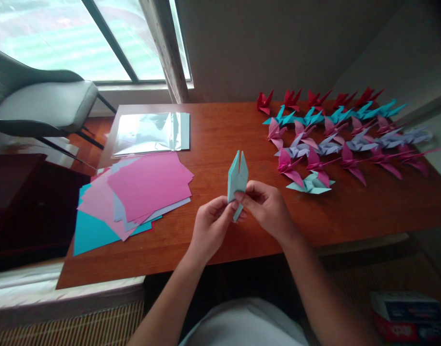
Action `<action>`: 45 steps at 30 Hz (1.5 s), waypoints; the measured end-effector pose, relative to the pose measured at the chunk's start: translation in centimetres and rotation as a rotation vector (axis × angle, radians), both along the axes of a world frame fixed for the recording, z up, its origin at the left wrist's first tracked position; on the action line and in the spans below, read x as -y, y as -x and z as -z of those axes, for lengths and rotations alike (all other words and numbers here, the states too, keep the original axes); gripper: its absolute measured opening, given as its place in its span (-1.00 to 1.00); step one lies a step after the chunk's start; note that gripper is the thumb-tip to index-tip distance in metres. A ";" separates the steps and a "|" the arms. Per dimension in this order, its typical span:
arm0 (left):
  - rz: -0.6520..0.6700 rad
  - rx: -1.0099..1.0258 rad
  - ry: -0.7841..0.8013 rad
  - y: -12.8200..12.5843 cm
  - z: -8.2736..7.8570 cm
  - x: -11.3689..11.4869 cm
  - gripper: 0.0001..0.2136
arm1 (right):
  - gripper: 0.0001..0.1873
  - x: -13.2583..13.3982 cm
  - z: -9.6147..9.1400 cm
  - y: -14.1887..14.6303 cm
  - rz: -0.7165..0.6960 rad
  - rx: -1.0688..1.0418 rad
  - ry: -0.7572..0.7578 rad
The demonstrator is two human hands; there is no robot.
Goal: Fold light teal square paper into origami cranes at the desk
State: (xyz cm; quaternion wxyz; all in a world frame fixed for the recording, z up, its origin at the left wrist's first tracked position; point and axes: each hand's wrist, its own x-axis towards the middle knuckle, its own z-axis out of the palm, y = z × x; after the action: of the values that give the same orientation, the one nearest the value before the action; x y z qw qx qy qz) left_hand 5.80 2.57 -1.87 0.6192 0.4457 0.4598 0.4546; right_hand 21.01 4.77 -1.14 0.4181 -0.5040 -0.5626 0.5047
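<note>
A pale teal, partly folded paper piece (pixel 237 179) with two upright points is held above the wooden table (pixel 220 139). My left hand (pixel 210 226) pinches its lower left side. My right hand (pixel 266 206) pinches its lower right side, fingers closed on the paper. Just to the right of my hands lies a pale teal folded crane (pixel 310 184) at the near end of rows of folded cranes.
A loose stack of pink, lilac and blue paper sheets (pixel 133 197) lies at the table's left, with a clear plastic sleeve (pixel 150 132) behind it. Several rows of red, teal, pink and lilac cranes (pixel 346 129) fill the right. A grey chair (pixel 43 103) stands by the window.
</note>
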 end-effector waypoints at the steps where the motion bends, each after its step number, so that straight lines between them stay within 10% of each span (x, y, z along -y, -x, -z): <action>1: 0.005 -0.007 -0.008 0.0 0.0 0.0 -0.77 | -0.68 0.0 0.0 0.0 0.011 0.009 -0.007; 17: 0.143 -0.060 0.034 -0.4 -0.2 0.1 -0.69 | -0.69 -0.3 0.7 -0.7 0.161 -0.178 0.073; 28: -0.118 0.000 -0.031 -0.2 -0.4 -0.1 -0.80 | -0.69 0.6 0.2 -0.9 -0.096 -0.064 0.118; 45: -0.037 0.050 0.052 -0.1 -0.3 -0.3 -0.70 | -0.69 1.0 0.2 -2.0 -0.147 0.049 0.036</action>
State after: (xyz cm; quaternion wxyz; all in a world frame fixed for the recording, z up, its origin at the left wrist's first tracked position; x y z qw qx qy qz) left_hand 5.93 2.90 -1.58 0.6333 0.4095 0.4640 0.4648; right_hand 23.03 3.80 -1.32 0.3569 -0.4809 -0.5989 0.5318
